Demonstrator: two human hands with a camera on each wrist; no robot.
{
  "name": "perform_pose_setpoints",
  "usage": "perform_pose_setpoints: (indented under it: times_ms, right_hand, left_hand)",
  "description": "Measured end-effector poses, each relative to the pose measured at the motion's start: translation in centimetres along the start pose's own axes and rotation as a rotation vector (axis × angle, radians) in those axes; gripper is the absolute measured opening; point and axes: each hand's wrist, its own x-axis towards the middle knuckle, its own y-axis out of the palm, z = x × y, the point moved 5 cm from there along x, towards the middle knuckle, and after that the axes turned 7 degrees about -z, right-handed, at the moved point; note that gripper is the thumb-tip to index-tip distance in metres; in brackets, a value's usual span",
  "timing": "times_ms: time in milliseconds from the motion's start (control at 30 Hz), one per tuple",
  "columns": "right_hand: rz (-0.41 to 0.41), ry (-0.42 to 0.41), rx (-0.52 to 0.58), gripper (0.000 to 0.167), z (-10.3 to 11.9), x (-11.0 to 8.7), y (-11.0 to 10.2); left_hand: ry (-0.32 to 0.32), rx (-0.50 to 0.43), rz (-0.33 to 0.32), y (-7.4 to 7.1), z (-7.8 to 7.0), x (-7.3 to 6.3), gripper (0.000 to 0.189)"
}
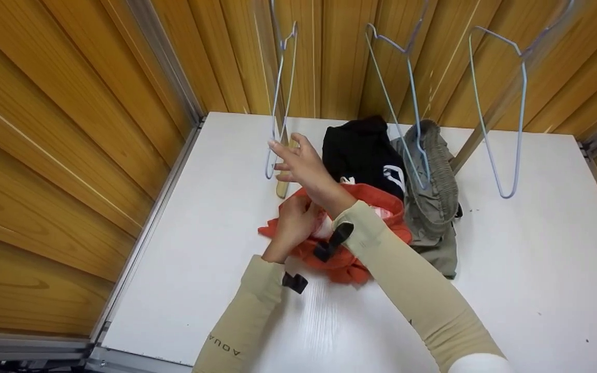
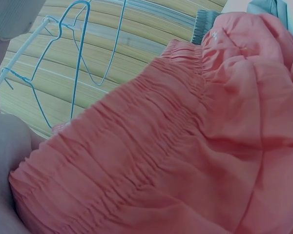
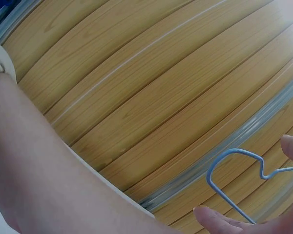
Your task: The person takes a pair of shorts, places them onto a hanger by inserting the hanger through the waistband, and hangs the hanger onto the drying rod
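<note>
Red garment (image 2: 185, 146), frame centre, on desk (image 1: 174, 269), pinched by left hand (image 1: 294, 220); right hand (image 1: 306, 165), fingers spread, at leftmost hanger (image 1: 277, 93), bare; apparently early stage, garment not yet hung.

- The orange garment (image 2: 195, 141) is looking like soft, matt cloth, its waistband (image 2: 107, 131) puckering into rough ridges.
- The black garment (image 1: 355, 150) and grey-green garment (image 1: 433, 202) are showing matt fabric.
- The blue hanger (image 3: 208, 175) is looking like smooth, coated wire.
- The white table (image 1: 537, 269) is gleaming smoothly.
- Wood-grained panels (image 3: 136, 97) are shining faintly; a metal rail (image 1: 164, 57) is glinting.
</note>
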Motion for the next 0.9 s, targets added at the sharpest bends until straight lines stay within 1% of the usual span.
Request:
perform_pose_setpoints:
  times_ms: [100, 200, 433, 633, 700, 767, 867, 900]
  right_hand:
    - [0.017, -0.007, 0.018, 0.079, 0.1, 0.0, 0.3]
    - [0.037, -0.012, 0.021, 0.078, 0.2, -0.1, 0.4]
    - [0.026, -0.010, -0.014, 0.074, 0.4, 0.0, 0.3]
    - [-0.027, 0.007, -0.049, 0.076, 0.7, 0.0, -0.1]
    - [-0.044, -0.011, -0.052, 0.070, 0.9, 0.0, -0.2]
    - [-0.061, -0.033, -0.052, 0.059, 1.0, 0.0, -0.4]
    - [-0.084, -0.062, -0.021, 0.041, 1.1, -0.1, -0.7]
    - [-0.089, -0.067, -0.010, 0.038, 1.1, -0.1, -0.8]
  left_hand:
    - [0.038, 0.039, -0.010, 0.0, -0.2, 0.0, 0.040]
    - [0.061, 0.068, -0.010, 0.0, -0.4, -0.1, 0.038]
    - [0.026, 0.033, 0.017, -0.1, -0.3, 0.0, 0.040]
    - [0.021, 0.001, 0.003, -0.2, -0.2, -0.1, 0.042]
    - [0.021, -0.009, -0.003, -0.2, -0.2, -0.1, 0.042]
    - [0.014, -0.017, -0.006, -0.2, -0.2, -0.1, 0.043]
    - [-0.006, -0.028, -0.005, -0.1, -0.1, -0.2, 0.043]
    - [-0.013, -0.028, -0.005, -0.1, -0.1, -0.2, 0.042]
